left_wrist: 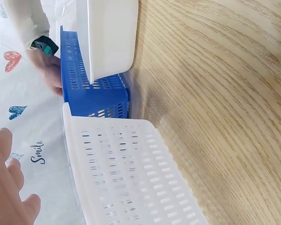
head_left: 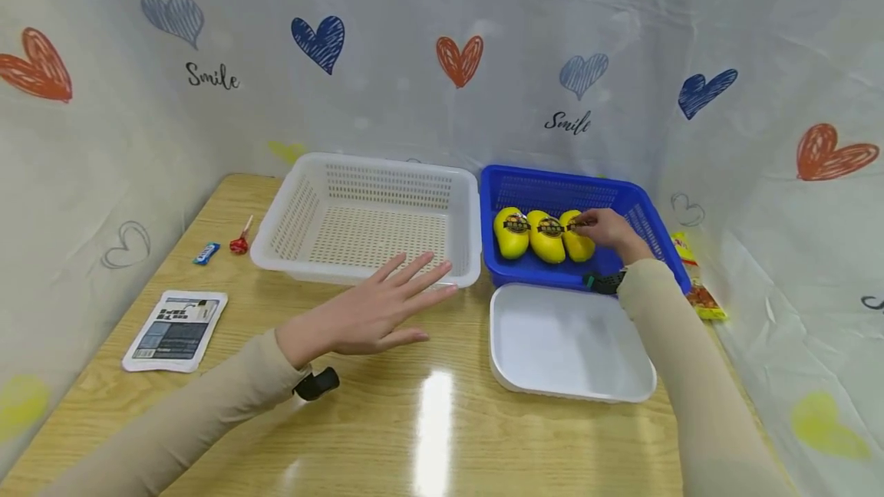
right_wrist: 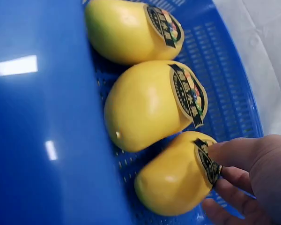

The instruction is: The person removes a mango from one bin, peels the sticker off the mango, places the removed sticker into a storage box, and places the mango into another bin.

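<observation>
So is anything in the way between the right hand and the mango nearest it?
Nothing visible is. The right hand touches that mango, with its thumb at the sticker. The middle mango lies on the other side, not between.

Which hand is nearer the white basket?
Left. The left hand hovers by the front rim of the white basket; the right hand grips the rightmost mango in the blue basket.

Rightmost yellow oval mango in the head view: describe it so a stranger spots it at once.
On the wooden table, find the blue perforated plastic basket. Inside, three yellow oval mangoes lie side by side. The rightmost yellow oval mango is the one the right hand touches; its two neighbours are untouched.
</observation>
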`<state>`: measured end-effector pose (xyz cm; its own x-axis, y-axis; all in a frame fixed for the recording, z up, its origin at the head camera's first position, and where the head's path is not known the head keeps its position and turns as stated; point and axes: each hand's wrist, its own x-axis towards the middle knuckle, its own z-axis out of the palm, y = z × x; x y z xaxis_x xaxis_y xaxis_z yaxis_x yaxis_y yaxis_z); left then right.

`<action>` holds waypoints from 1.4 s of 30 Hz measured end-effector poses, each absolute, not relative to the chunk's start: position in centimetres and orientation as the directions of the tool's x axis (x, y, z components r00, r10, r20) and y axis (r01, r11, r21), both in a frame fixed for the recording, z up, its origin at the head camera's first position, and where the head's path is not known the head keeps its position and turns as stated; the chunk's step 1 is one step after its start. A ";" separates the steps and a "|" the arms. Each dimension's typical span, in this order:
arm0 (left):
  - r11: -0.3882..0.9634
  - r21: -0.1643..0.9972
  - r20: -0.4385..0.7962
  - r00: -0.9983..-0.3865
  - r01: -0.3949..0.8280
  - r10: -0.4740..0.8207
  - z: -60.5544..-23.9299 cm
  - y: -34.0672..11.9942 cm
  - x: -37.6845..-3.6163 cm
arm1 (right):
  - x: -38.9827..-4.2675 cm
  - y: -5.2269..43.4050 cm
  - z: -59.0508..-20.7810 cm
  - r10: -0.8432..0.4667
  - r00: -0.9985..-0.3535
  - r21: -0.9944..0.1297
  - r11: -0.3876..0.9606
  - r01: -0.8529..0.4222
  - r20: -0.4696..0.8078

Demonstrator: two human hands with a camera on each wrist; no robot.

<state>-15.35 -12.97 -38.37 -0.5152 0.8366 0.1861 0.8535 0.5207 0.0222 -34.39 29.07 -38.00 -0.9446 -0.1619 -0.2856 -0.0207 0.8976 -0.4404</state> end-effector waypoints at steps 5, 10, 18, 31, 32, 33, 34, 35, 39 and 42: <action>0.501 -0.005 0.193 -0.491 0.865 0.850 -38.6 -12.7 -15.2 | -34.2 29.9 -38.3 -0.141 -0.931 -0.446 0.895 0.025 -0.336; 0.493 -0.027 0.200 -0.479 0.869 0.855 -38.8 -12.6 -15.2 | -34.1 30.5 -38.2 -0.149 -0.880 -0.494 0.863 0.108 -0.452; 0.487 -0.030 0.198 -0.472 0.873 0.859 -38.7 -12.4 -15.2 | -34.1 30.8 -38.6 -0.206 -0.819 -0.664 0.702 0.258 -0.536; 0.483 0.000 0.212 -0.472 0.876 0.856 -38.6 -12.2 -15.3 | -31.4 32.6 -36.6 -0.075 -0.951 -0.613 0.779 0.131 -0.299; 0.482 0.006 0.219 -0.471 0.876 0.854 -38.6 -12.3 -15.3 | -30.8 32.3 -36.1 -0.086 -0.961 -0.626 0.773 0.102 -0.262; 0.482 0.012 0.224 -0.472 0.876 0.853 -38.6 -12.3 -15.3 | -30.2 31.9 -35.6 -0.101 -0.969 -0.636 0.769 0.067 -0.224; 0.481 0.027 0.230 -0.474 0.876 0.850 -38.6 -12.3 -15.2 | -29.5 31.5 -35.1 -0.119 -0.974 -0.652 0.757 0.035 -0.191; 0.479 0.039 0.237 -0.474 0.877 0.848 -38.7 -12.4 -15.2 | -28.6 31.0 -34.6 -0.138 -0.977 -0.667 0.745 0.006 -0.163; 0.471 0.106 0.266 -0.481 0.876 0.835 -38.8 -12.6 -14.8 | -24.5 28.1 -32.9 -0.253 -0.964 -0.707 0.696 -0.123 -0.082; 0.471 0.145 0.286 -0.493 0.870 0.822 -38.9 -12.9 -14.5 | -21.0 25.5 -32.5 -0.361 -0.931 -0.734 0.647 -0.209 -0.053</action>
<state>-14.48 -12.92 -38.94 -0.4927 0.8218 0.2861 0.8701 0.4711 0.1450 -20.96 25.47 -32.47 -0.9310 -0.3611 -0.0533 -0.2088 0.6468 -0.7336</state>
